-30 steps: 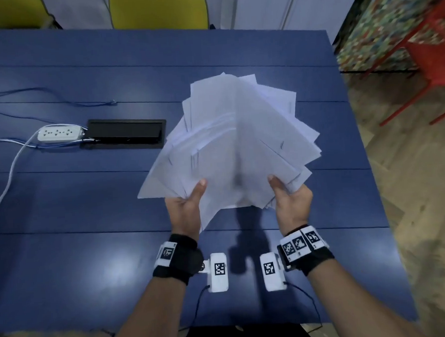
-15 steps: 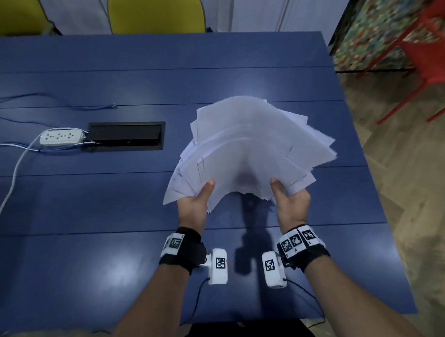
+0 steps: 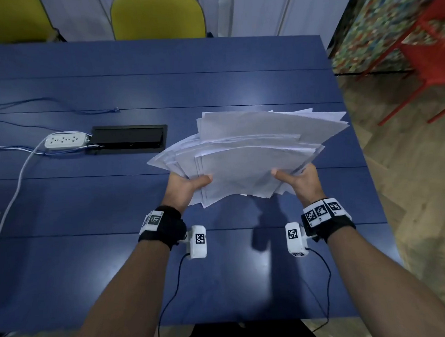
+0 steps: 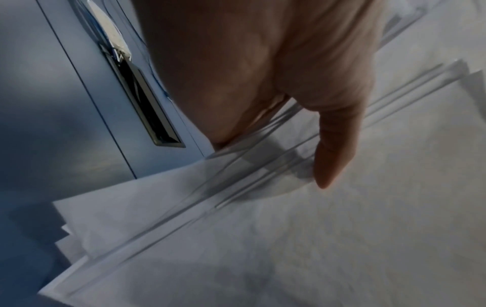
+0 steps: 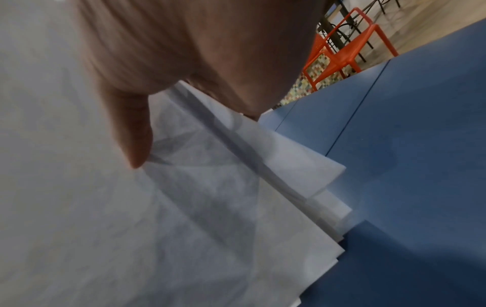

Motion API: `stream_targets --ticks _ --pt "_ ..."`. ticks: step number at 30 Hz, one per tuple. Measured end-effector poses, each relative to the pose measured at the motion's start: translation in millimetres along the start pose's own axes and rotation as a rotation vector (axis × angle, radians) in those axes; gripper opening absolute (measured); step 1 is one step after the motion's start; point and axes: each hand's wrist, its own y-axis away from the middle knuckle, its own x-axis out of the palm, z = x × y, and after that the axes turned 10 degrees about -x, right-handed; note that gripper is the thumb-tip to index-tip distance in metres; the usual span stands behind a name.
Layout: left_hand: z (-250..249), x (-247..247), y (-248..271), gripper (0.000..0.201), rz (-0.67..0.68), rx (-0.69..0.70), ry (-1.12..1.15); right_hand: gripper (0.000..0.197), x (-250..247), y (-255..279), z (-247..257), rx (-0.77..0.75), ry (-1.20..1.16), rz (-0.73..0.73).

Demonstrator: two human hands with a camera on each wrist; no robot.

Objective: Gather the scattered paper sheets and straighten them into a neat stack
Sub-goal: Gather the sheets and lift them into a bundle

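A person holds a loose bundle of white paper sheets [image 3: 249, 151] in the air above a blue table [image 3: 88, 202], straight ahead of the body. The left hand [image 3: 184, 187] grips the bundle's near left edge and the right hand [image 3: 299, 180] grips its near right edge; on each, the thumb lies on top of the paper, and the fingers, hidden from every camera, are probably curled beneath it. The bundle fans away from both hands toward the far side of the table. Its long axis runs left to right, so the two hands sit about equally near it. The sheets are gathered but not squared: corners and edges stick out at differing angles, and the left wrist camera shows several stepped edges beside the thumb. The bundle appears clear of the tabletop, though the gap is hard to judge. Squaring will likely call for tapping an edge on the table just below. There are no containers for the paper; a black cable box [image 3: 129, 138] is set into the table to the left, with a white power strip [image 3: 64, 140] beside it
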Motion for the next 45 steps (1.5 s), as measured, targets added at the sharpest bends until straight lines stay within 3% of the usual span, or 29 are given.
stream_targets --ticks 5,12,17,25,27,32,36,39,42,45 --pt "-7 9 -1 0.037 0.027 0.009 -0.054 0.038 7 -3 1 -0.016 -0.007 0.012" --pt "-8 7 -6 0.040 0.016 0.035 -0.009 0.054 0 -6 -1 -0.036 -0.043 0.036" --pt "-17 12 -8 0.038 0.039 0.044 -0.010 0.040 3 -8 8 -0.022 -0.071 0.081" --pt "-4 22 -13 0.042 -0.024 -0.030 0.086 0.044 10 -11 0 0.031 -0.109 -0.025" --pt "1 20 -12 0.050 -0.013 -0.052 0.052 0.043 5 -14 -6 0.066 -0.079 0.012" --pt "8 27 -7 0.037 0.047 -0.053 -0.052 0.044 1 -12 -10 0.164 0.033 0.136" --pt "-6 30 -9 0.042 0.041 -0.013 -0.043 0.033 -5 -15 0 0.065 0.045 0.045" --pt "-9 33 -12 0.058 -0.004 -0.018 -0.023 0.022 1 -16 12 0.000 0.034 -0.009" --pt "-12 48 -4 0.037 -0.055 0.076 -0.039 0.009 15 -9 17 -0.051 0.086 -0.148" --pt "-14 66 7 0.027 -0.134 0.178 0.045 0.023 34 3 21 -0.161 0.151 -0.305"
